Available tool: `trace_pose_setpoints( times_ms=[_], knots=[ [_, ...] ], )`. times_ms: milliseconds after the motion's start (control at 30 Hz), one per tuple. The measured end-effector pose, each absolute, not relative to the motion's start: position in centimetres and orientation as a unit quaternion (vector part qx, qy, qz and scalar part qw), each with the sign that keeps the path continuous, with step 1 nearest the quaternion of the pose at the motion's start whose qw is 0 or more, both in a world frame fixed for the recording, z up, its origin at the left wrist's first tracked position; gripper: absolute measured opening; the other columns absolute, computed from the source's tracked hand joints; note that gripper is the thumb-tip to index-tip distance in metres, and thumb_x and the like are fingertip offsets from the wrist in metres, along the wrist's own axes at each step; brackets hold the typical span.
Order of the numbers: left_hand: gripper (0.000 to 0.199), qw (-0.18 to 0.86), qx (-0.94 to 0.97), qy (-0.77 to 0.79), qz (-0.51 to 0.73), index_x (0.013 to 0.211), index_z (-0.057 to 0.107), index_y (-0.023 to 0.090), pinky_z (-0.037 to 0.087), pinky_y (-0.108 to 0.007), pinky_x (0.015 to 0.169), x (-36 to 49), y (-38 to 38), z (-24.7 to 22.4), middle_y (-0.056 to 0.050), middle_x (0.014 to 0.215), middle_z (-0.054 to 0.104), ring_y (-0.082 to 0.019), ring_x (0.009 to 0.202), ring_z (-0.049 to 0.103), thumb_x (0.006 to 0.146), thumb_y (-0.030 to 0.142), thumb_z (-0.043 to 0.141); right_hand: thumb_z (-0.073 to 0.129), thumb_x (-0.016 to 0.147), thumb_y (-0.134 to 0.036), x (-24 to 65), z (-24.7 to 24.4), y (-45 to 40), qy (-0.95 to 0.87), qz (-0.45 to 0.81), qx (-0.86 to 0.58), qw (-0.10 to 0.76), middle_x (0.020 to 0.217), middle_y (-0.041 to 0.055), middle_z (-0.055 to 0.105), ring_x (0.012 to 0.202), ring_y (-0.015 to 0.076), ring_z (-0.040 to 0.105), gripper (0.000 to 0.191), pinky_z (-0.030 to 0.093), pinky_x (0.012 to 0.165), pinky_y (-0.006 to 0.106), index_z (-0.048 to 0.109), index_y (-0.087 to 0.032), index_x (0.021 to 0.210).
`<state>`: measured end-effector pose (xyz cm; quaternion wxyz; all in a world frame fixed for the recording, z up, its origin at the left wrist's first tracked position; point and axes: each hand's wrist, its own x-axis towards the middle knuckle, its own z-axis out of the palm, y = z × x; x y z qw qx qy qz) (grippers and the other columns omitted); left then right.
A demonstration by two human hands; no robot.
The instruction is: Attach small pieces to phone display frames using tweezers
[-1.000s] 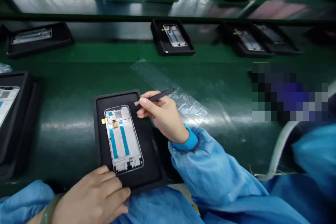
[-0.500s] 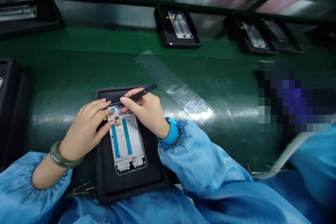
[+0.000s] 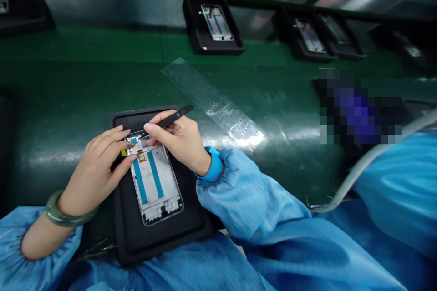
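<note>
A silver phone mid-frame with two blue strips and a small orange flex cable lies in a black foam tray. My left hand rests along the frame's upper left edge, fingers stretched out and apart, beside a yellow tab. Pinched in my right hand are black tweezers, slanting down to the frame's top end. Their tips are too small to make out, so I cannot tell whether they grip a part.
A clear plastic strip with small pieces lies on the green table beyond the tray. Another black tray with a phone frame stands at the back, with several more to its right. A blue sleeve is at the right.
The whole view has shifted, so things appear further left and mostly slightly higher. Both hands keep nearly the same pose at the top of the phone frame.
</note>
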<state>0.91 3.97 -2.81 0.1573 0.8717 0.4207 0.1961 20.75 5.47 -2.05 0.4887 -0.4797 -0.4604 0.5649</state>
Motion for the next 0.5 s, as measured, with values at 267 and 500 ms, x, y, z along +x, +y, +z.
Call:
trace_pose_setpoints(
  times_ms=[267, 500],
  knots=[
    [0.011, 0.192, 0.850, 0.430, 0.235, 0.095, 0.057, 0.018, 0.037, -0.042, 0.104, 1.32, 3.83, -2.56, -0.008, 0.117, 0.058, -0.023, 0.126, 0.043, 0.087, 0.017, 0.050, 0.070, 0.074, -0.030, 20.67, -1.96, 5.38, -0.533, 0.574, -0.396, 0.479, 0.084, -0.0002, 0.065, 0.072, 0.0103, 0.065, 0.019, 0.055, 0.067, 0.023, 0.060, -0.018, 0.086],
    [0.010, 0.188, 0.854, 0.430, 0.227, 0.096, 0.055, 0.018, 0.037, -0.042, 0.104, 1.37, 3.86, -2.58, -0.008, 0.117, 0.057, -0.022, 0.126, 0.042, 0.087, 0.018, 0.050, 0.070, 0.074, -0.030, 20.50, -1.52, 5.06, -0.545, 0.559, -0.415, 0.467, 0.067, -0.0030, 0.064, 0.062, 0.0096, 0.065, 0.017, 0.054, 0.060, 0.020, 0.060, -0.017, 0.079]
  ],
)
